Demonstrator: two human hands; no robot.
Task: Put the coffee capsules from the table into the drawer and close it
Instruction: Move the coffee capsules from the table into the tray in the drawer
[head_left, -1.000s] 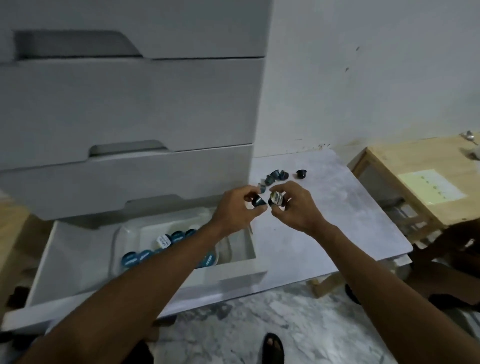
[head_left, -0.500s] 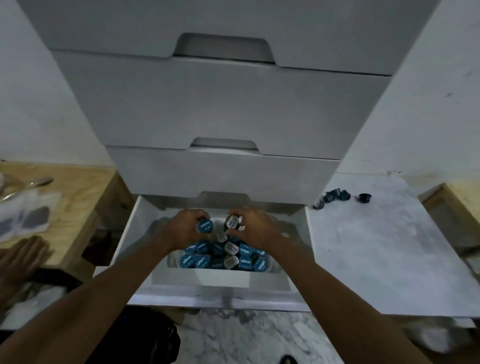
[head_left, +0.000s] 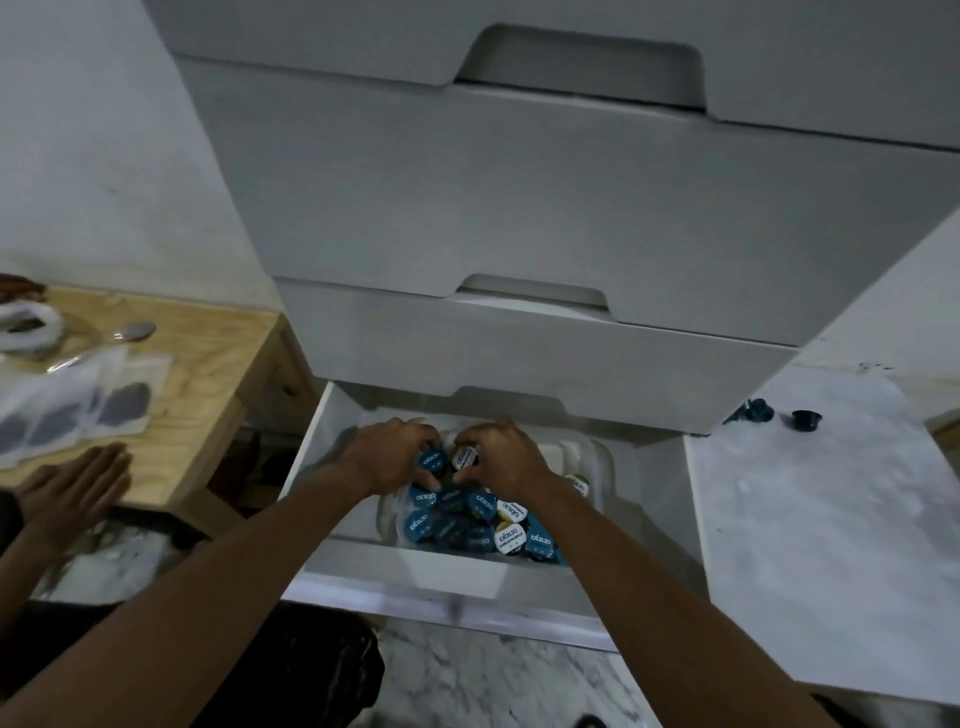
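Head view: left hand (head_left: 395, 457) pinches blue capsule (head_left: 432, 461), right hand (head_left: 506, 460) pinches white capsule (head_left: 464, 457), both low over pile (head_left: 467, 519) in open drawer (head_left: 452, 574) so drops land inside; stray capsules (head_left: 757, 410) sit far right on table (head_left: 831, 519).

Blue-lidded capsules (head_left: 470, 512) (some white) heap in the open drawer (head_left: 452, 578); others (head_left: 757, 410) dot the table (head_left: 831, 530).
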